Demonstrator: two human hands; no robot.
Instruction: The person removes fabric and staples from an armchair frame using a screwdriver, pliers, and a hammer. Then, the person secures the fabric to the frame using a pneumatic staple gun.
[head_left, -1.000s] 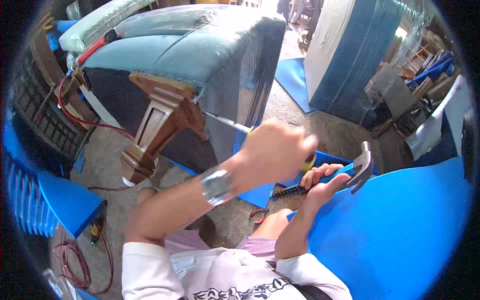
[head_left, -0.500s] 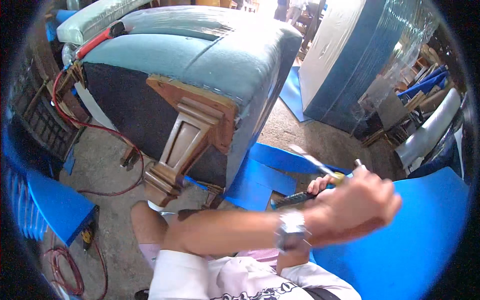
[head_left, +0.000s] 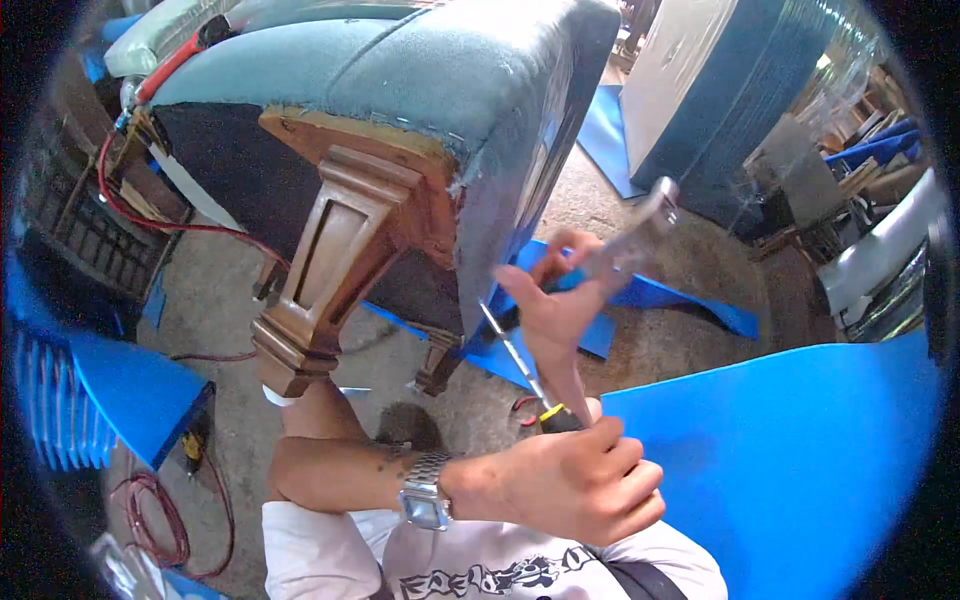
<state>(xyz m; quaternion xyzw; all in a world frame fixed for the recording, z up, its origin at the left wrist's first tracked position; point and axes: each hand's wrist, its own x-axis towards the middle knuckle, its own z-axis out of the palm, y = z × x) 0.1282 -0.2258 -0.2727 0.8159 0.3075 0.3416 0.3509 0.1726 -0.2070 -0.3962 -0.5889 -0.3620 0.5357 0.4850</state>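
My left hand (head_left: 590, 485), a watch on its wrist, is closed round the dark handle of a screwdriver (head_left: 518, 355). The long metal shaft slants up and left, its tip close to the lower corner of an upholstered blue-grey seat (head_left: 470, 75). Farther out, my right hand (head_left: 555, 305) grips a hammer (head_left: 635, 232), blurred by motion, its metal head raised to the upper right. The seat is tipped so that a carved brown wooden leg (head_left: 335, 245) points toward me. Staples line the fabric edge by the leg's wooden mounting block (head_left: 375, 135).
Blue sheet material (head_left: 770, 450) covers the right side. A red-handled tool (head_left: 525, 408) lies on the floor. Red hose (head_left: 160, 225) runs along the left, near a red air tool (head_left: 175, 65). A wrapped blue-and-white piece (head_left: 715, 90) stands at the back right.
My left hand has moved left and down with the screwdriver. My right hand has come out from behind it, swinging the hammer up. The view has shifted slightly.
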